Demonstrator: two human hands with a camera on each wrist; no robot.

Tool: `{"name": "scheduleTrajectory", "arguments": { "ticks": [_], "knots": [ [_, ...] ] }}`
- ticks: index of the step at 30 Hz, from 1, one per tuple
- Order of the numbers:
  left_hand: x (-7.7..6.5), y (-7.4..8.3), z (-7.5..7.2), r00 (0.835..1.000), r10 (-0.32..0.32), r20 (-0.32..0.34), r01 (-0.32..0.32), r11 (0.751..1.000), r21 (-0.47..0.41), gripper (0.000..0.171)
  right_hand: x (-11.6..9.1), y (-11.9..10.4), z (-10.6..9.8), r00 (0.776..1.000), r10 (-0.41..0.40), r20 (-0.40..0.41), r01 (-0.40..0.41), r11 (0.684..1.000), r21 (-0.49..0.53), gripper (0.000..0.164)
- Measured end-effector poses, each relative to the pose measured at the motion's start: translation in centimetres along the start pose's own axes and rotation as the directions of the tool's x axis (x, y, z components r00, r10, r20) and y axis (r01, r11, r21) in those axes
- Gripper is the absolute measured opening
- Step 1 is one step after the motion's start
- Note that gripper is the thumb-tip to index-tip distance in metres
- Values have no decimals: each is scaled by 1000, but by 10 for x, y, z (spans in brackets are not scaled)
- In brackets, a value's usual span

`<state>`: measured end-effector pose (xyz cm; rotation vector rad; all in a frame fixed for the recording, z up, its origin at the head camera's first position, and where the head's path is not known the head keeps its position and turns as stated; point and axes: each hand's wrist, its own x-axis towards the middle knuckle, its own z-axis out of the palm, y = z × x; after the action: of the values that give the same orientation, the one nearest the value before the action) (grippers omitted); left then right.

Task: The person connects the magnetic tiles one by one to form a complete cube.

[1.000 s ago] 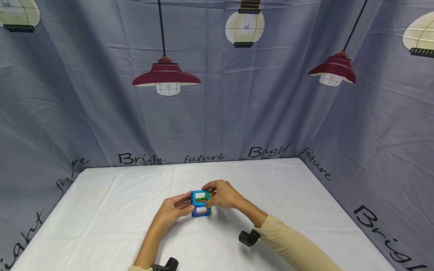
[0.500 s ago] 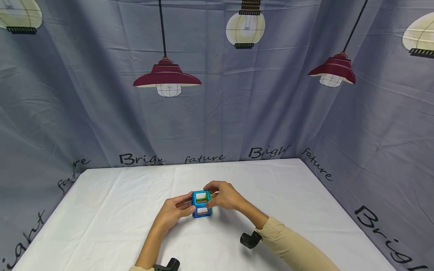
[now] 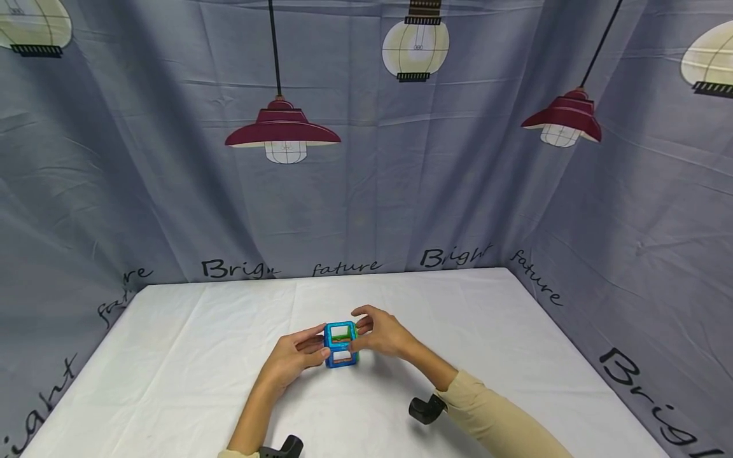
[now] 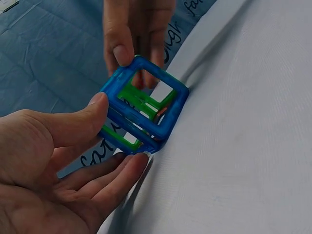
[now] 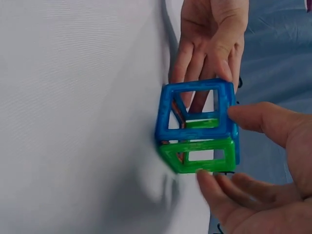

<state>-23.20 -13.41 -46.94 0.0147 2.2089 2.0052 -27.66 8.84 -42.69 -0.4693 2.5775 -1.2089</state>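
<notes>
A small cube built of magnetic tiles (image 3: 342, 345) stands between both hands, with open square frames in blue and green. Its blue tile (image 4: 119, 80) faces up in the left wrist view, and a green tile (image 5: 200, 146) adjoins it in the right wrist view. The left hand (image 3: 286, 359) holds the cube from the left, thumb on the blue edge and fingers at the far side. From the right, the right hand (image 3: 386, 334) has its thumb on the blue frame and a fingertip right at the green edge; its index finger is lifted off the top.
A white cloth (image 3: 189, 369) covers the table. Grey-blue curtains (image 3: 355, 191) printed with lamps and writing stand behind it and at both sides. Black wrist cameras (image 3: 426, 410) sit at the sleeves.
The right hand has shifted slightly right, and its index finger has come away from the cube's top edge. The left hand and the cube have hardly moved.
</notes>
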Motion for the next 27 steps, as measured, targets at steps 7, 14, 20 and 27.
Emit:
{"name": "scheduleTrajectory", "arguments": {
  "ticks": [7, 14, 20, 27],
  "knots": [
    [1, -2, -1, 1000, -18, 13, 18, 999, -28, 62, -5, 7, 2, 992, 99, 77, -101, 995, 24, 65],
    [2, -1, -1, 999, -8, 32, 9, 999, -52, 61, -7, 8, 3, 991, 99, 94, -107, 990, 87, 66],
    [5, -1, 0, 999, 4, 43, -2, 998, -55, 58, -6, 8, 3, 990, 109, 89, -118, 988, 104, 68],
    [17, 0, 6, 999, -5, 33, 6, 999, -37, 58, -2, 11, 0, 988, 142, 66, -150, 981, 125, 66]
  ]
}}
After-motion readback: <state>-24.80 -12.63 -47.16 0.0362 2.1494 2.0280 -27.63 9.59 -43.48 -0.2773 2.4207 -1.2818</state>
